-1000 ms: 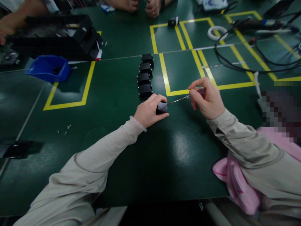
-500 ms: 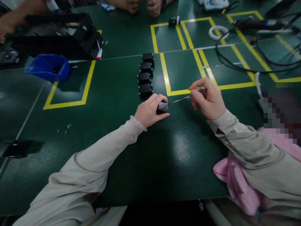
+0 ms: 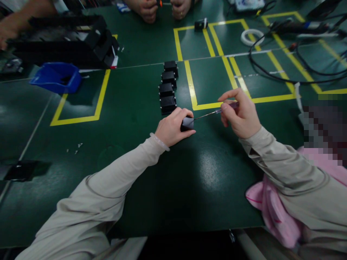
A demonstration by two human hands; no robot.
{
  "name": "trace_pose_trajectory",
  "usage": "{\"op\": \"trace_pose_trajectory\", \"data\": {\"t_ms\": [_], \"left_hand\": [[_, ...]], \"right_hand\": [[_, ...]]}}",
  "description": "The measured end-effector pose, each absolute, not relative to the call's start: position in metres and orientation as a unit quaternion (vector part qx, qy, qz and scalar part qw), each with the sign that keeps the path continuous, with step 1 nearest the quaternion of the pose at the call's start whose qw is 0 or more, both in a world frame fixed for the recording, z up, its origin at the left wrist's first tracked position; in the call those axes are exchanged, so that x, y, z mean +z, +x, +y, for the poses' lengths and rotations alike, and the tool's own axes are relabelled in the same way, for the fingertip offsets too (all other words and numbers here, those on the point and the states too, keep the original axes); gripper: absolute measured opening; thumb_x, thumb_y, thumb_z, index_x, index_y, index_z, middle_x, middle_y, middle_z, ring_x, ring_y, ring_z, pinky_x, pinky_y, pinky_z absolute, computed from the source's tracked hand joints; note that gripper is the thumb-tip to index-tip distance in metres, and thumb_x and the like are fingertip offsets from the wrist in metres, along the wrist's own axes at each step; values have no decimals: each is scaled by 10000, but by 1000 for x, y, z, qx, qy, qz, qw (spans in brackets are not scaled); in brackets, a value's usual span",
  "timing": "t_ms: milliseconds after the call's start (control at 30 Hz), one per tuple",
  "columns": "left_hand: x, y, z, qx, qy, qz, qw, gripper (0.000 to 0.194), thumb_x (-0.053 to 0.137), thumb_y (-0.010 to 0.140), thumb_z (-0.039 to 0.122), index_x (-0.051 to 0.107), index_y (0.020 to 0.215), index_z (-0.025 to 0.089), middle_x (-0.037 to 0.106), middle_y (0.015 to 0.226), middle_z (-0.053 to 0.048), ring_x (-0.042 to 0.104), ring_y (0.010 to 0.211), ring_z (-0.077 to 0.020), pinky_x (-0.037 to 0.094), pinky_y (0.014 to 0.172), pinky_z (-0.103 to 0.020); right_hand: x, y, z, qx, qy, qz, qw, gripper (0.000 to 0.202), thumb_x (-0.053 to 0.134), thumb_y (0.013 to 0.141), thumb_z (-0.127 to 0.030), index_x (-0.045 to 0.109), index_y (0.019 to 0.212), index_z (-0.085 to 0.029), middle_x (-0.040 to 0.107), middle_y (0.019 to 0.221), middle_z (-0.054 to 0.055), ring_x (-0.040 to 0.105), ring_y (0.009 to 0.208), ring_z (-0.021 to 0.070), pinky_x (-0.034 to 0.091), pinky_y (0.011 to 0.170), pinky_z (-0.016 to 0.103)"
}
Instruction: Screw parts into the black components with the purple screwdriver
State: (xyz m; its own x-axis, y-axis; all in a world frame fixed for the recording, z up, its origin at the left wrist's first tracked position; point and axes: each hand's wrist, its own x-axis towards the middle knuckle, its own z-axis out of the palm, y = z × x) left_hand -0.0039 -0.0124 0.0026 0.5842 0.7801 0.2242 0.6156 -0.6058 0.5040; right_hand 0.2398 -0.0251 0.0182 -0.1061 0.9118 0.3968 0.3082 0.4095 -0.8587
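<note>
Overall illumination is low, with diffuse glare on the green tabletop [image 3: 208, 166]. Upper corners are blurred; coarse pixelation masks an area at right.

text: none legible | labels, numbers: none readable | background: seemingly too blurred

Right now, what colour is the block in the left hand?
The block is black, looking greyish in part; the head view shows it best.

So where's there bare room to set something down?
Bare table lies between the two sleeves, and within the yellow tape right of the black blocks. Crowded: upper left, with the blue bin and black housing; upper right, with looped cable.
</note>
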Motion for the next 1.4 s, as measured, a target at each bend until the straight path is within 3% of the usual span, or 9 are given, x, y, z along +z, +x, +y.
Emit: {"op": "trace_pose_trajectory", "data": {"t_ms": [233,467,767,967,1067,1200,1400], "left_hand": [[3,-4,-13,216,869,403,189,409,798,825,305,556,1144,221,628,1138,-41,641,1065,-234,543,910,-391],[4,-4,-12,214,869,403,191,408,797,827,309,554,1143,221,628,1139,-45,639,1067,-235,543,914,-395],[4,-3,-13,214,866,408,194,408,802,822,301,562,1140,220,628,1138,-40,640,1076,-235,538,946,-407],[4,-3,-13,215,867,403,197,405,796,827,303,552,1141,226,627,1134,-42,636,1066,-233,539,926,-401],[4,-3,-13,214,866,405,198,404,796,825,301,554,1140,224,626,1138,-44,636,1073,-236,538,927,-400],[5,-3,-13,214,865,407,199,404,795,825,308,553,1139,228,626,1138,-43,638,1074,-238,539,919,-396],[4,-3,-13,215,867,405,194,407,791,829,315,547,1143,229,625,1139,-45,641,1066,-238,544,895,-386]], "right_hand": [[16,242,-24,310,-466,-672,486,349,601,956,-573,532,849,-248,383,416,-103,421,300,82,277,304,238],[19,239,-25,322,-455,-671,488,231,642,956,-467,538,952,-261,490,505,-90,454,346,82,331,329,249],[18,240,-25,325,-477,-662,479,401,566,952,-625,534,816,-249,356,395,-98,406,289,92,260,304,248],[18,239,-25,330,-455,-663,494,260,612,970,-510,529,1020,-269,466,508,-92,442,343,87,318,336,260],[18,239,-25,334,-459,-662,489,282,612,959,-539,532,984,-270,470,514,-84,454,353,97,331,344,272],[19,239,-26,321,-480,-661,479,307,589,961,-569,535,911,-271,372,423,-98,417,311,110,286,327,284],[20,238,-28,321,-459,-672,484,285,614,956,-544,534,1031,-280,471,514,-89,448,355,101,320,356,291]]}}
